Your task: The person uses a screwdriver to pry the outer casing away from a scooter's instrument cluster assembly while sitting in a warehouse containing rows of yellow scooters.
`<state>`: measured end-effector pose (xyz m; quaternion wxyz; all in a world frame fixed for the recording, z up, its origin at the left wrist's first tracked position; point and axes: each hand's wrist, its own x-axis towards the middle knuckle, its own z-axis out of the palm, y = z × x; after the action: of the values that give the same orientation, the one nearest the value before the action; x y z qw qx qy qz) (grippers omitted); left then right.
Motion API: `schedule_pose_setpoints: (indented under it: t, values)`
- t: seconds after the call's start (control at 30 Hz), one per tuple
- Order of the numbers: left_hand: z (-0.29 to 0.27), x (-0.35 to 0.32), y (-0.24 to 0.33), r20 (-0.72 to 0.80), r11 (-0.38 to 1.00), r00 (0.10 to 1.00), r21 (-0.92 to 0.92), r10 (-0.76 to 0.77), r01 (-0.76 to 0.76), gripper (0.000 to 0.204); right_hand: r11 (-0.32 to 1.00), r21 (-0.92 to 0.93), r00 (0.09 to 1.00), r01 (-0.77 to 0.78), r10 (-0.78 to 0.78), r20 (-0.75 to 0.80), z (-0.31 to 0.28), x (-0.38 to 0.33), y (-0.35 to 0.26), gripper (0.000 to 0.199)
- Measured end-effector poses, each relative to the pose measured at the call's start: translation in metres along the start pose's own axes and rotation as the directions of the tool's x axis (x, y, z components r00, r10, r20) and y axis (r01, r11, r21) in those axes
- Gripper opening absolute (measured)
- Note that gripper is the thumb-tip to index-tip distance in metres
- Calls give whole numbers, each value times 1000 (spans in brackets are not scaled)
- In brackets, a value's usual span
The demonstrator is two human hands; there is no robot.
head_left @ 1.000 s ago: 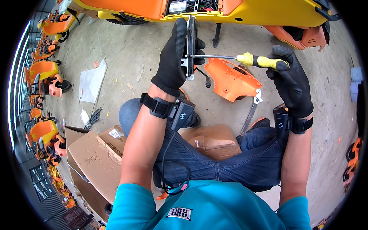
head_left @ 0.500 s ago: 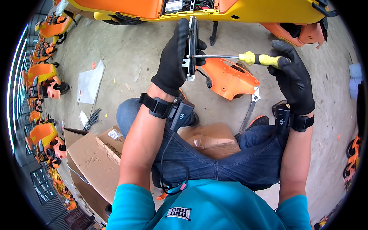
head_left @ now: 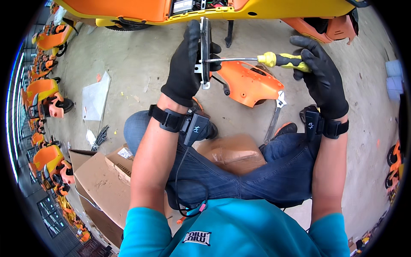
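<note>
My left hand (head_left: 182, 70), in a black glove, is closed around a narrow dark part with a metal bracket (head_left: 205, 47), held upright and seen edge-on. My gloved right hand (head_left: 324, 81) has the end of a screwdriver (head_left: 286, 60) with a yellow and black handle between thumb and fingers, its upper finger stretched out past the handle. The steel shaft runs level to the left and meets the part near its lower half. The exact contact of the tip is too small to make out. Beyond and below the shaft, an orange plastic panel (head_left: 246, 88) lies on the floor.
An adjustable wrench (head_left: 272, 122) lies by my foot. A taped cardboard box (head_left: 231, 156) sits between my legs, and open cartons (head_left: 100, 180) stand at left. Across the top is a yellow and orange scooter (head_left: 274, 9). A pale sheet (head_left: 95, 97) and black cable (head_left: 101, 137) lie left.
The screwdriver handle has turned in my right fingers, showing more of its black grip and its end. The whole view has shifted, so everything sits slightly further left and up.
</note>
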<state>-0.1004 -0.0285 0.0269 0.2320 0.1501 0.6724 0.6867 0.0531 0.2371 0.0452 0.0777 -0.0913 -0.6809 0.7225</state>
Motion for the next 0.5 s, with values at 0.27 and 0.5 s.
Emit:
schedule_pose_setpoints:
  t: [0.27,0.5]
  values:
    - [1,0,-2,-20,995,996,-52,-89,88,61,991,-22,991,-134,133,-31,8,-6,-6,47]
    - [4,0,1,-17,997,998,-44,-68,67,62,996,77,998,40,-36,-49,8,-2,-7,40]
